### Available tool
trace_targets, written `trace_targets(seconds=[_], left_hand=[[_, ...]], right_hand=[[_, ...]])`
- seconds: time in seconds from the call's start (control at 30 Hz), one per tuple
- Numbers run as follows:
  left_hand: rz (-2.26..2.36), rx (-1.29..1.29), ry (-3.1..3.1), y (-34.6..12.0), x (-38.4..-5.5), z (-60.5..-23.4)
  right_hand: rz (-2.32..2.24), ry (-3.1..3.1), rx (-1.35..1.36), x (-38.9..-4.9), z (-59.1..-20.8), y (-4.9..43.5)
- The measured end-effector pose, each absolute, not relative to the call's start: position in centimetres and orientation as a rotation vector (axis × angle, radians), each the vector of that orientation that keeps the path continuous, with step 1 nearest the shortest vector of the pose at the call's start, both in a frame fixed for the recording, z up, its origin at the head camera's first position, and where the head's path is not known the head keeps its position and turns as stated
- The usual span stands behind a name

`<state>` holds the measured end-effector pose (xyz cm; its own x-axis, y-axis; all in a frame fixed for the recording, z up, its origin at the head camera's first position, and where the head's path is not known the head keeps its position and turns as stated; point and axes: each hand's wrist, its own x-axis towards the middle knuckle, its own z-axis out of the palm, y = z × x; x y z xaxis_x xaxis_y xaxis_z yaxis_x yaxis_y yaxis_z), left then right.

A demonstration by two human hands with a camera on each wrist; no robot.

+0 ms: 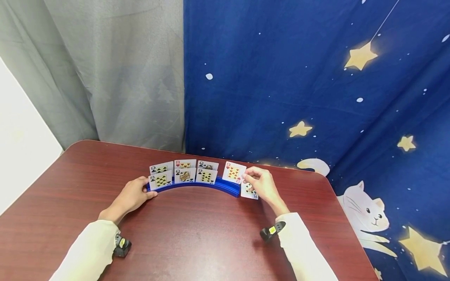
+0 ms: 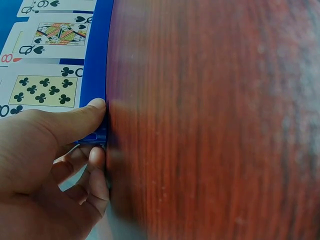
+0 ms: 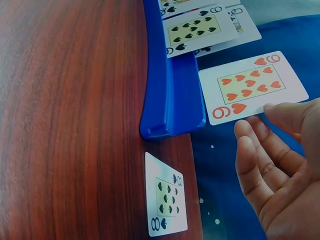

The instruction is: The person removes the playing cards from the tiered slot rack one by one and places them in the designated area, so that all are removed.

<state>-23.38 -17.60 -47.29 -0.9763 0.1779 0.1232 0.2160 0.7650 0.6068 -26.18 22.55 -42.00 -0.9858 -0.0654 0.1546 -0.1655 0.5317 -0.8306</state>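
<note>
A curved blue card holder (image 1: 225, 186) stands on the table with two rows of playing cards. My left hand (image 1: 135, 194) grips its left end, thumb (image 2: 96, 106) on the front edge and fingers around the end. At the other end, my right hand (image 1: 261, 183) pinches the lower right corner of a nine of hearts (image 3: 252, 85), which is face towards me at the holder's back side. In the front row are a club card (image 2: 45, 91), a queen of spades (image 1: 184, 175) and a nine of spades (image 3: 192, 34). An eight of spades (image 3: 167, 200) lies face up beyond the right end.
Behind the front row, an eight of hearts (image 1: 184, 162) and a queen (image 1: 208, 164) show partly. The dark red table (image 1: 197, 242) ends at grey and blue curtains (image 1: 260, 97) close behind the holder. Cameras (image 1: 122, 246) are strapped to both wrists.
</note>
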Motion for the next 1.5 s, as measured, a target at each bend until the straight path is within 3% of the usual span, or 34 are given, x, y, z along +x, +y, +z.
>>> trace_targets(seconds=[0.8,1.5], left_hand=[[-1.017,-0.305,-2.897,-17.5,-23.4,-47.4],[-1.0,-0.303,-2.899,-17.5,-23.4,-47.5]], right_hand=[[1.564,-2.595,0.057,-27.0,-43.2,27.5],[1.476,-2.694,-0.334,-27.0,-45.3,31.9]])
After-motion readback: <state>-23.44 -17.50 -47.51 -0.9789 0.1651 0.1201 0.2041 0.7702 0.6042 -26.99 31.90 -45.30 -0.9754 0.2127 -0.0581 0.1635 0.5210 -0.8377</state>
